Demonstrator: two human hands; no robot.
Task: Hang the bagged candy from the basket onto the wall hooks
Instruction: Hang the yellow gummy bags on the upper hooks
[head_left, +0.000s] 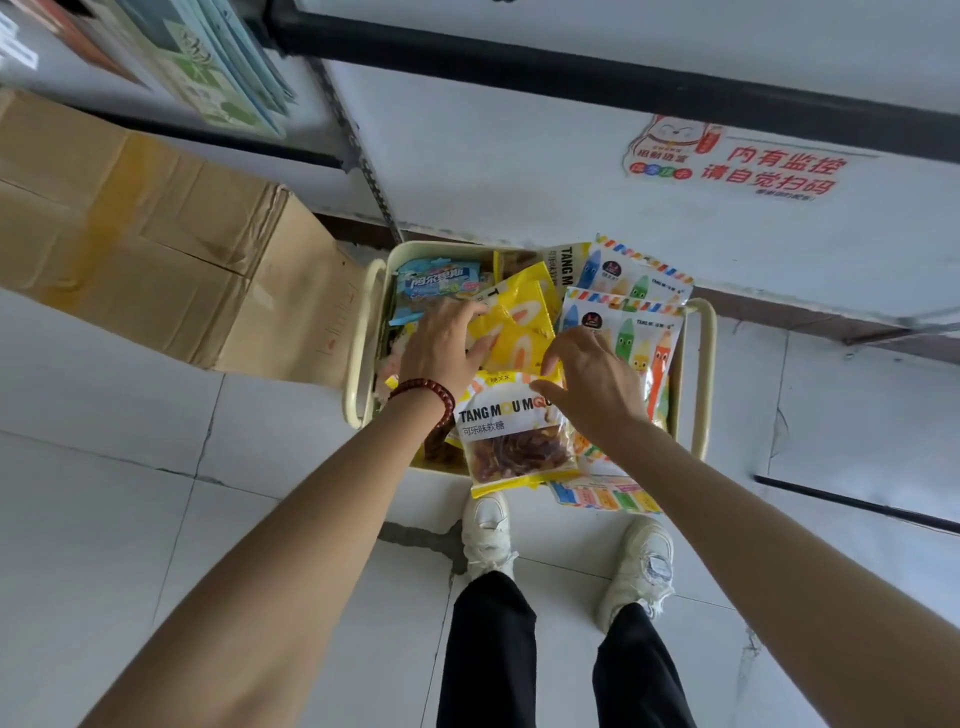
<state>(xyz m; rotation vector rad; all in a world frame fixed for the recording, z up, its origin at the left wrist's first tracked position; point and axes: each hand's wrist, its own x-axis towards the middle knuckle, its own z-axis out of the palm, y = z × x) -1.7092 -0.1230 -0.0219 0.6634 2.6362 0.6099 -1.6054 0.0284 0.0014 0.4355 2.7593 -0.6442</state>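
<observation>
A cream basket (363, 332) stands on the floor by the wall, full of bagged candy. My left hand (441, 348) reaches into it, fingers on a yellow bag (519, 332) in the middle. My right hand (592, 379) pinches the top edge of a yellow-trimmed bag of brown cola gummies (514, 441) that lies over the basket's near rim. White bags printed with coloured crayons (639, 322) lie at the right, and a blue bag (436, 283) at the back left. No wall hooks are in view.
A large cardboard box (156, 244) lies left of the basket. A white wall with a red-lettered sticker (753, 161) rises behind. My two white shoes (488, 530) stand on the tiled floor just before the basket. A black rod (857, 501) lies at the right.
</observation>
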